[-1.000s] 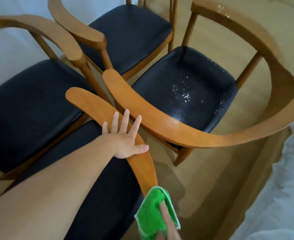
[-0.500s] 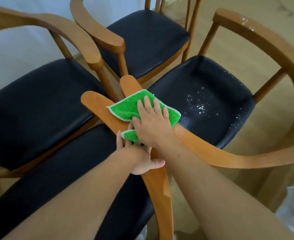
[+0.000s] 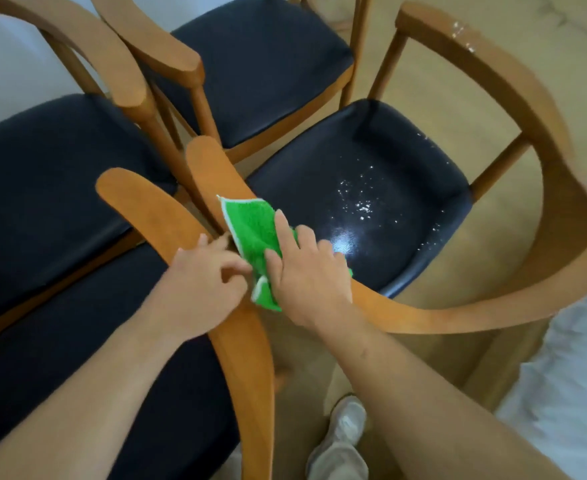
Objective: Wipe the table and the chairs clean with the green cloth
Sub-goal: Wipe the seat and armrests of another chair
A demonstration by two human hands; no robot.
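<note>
The green cloth (image 3: pixel 254 230) lies over the curved wooden armrest (image 3: pixel 209 168) of the right-hand chair, whose black seat (image 3: pixel 371 188) carries white crumbs and a wet shine. My right hand (image 3: pixel 306 271) presses flat on the cloth, fingers spread over it. My left hand (image 3: pixel 202 285) rests on the near chair's wooden arm (image 3: pixel 153 209), its fingers pinching the cloth's left edge. White specks also sit on the right chair's back rail (image 3: pixel 465 36).
Two more wooden chairs with black seats stand at the left (image 3: pixel 43 188) and at the back (image 3: pixel 257 64). The near chair's dark seat (image 3: pixel 77 358) fills the lower left. A white fabric surface (image 3: pixel 569 375) lies at the right. My shoe (image 3: pixel 340 441) stands on the beige floor.
My right hand brought the cloth up from below onto the right chair's armrest and slid it back along the rail. My left hand's fingers have curled onto the cloth's edge.
</note>
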